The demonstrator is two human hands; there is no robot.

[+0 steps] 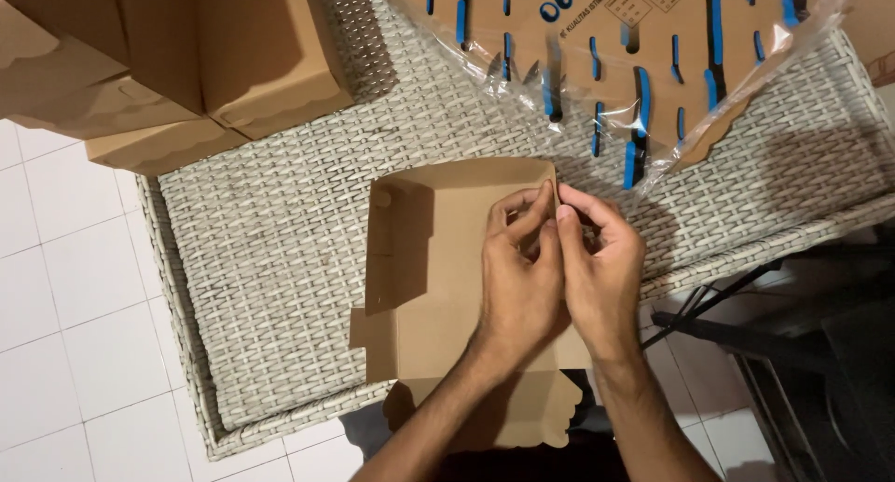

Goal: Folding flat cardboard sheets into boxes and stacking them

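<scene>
White floor tiles (pixel 65 314) border a woven wicker table (pixel 280 258). At centre, the left hand (pixel 522 286) and right hand (pixel 601 277) pinch a half-folded cardboard box (pixel 438 258) at its right wall. Finished boxes (pixel 177 53) sit at ten o'clock, bagged flat blanks (pixel 643 44) at one.

Pretty dim, warm indoor light, coming from up top and a bit to the right. Soft shadow inside the half-folded cardboard box (pixel 438 258), darker still under the wicker table (pixel 280 230) at lower right. Glare streaks on the plastic wrap (pixel 653 156). Mostly sharp, slight softness at the corners.
</scene>
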